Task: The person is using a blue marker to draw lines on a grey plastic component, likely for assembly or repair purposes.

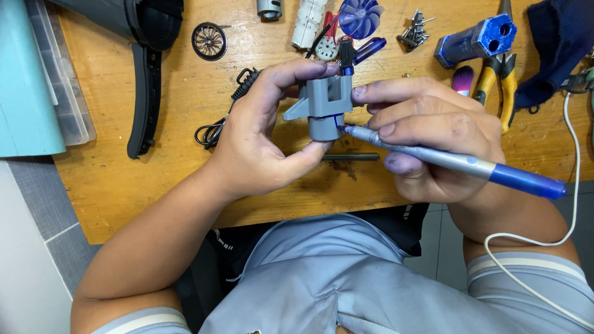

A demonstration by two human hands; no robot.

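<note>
Grey plastic part (pixel 323 106) sits pinched in the curled left hand (pixel 260 139); the right hand (pixel 433 139) grips a blue pen-shaped tool (pixel 458 164), tip touching it.

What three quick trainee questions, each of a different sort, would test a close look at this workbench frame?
1. True or false: the left hand holds the grey plastic housing above the wooden table.
2. Which tool does the right hand hold? A. yellow-handled pliers B. a pen-shaped soldering iron C. a brush
3. Fill in: the blue fan impeller lies at the ____ edge of the picture.

Key
1. True; thumb and fingers grip it.
2. B; the soldering iron has its tip at the housing, while the yellow-handled pliers lie on the table.
3. Top.
</note>
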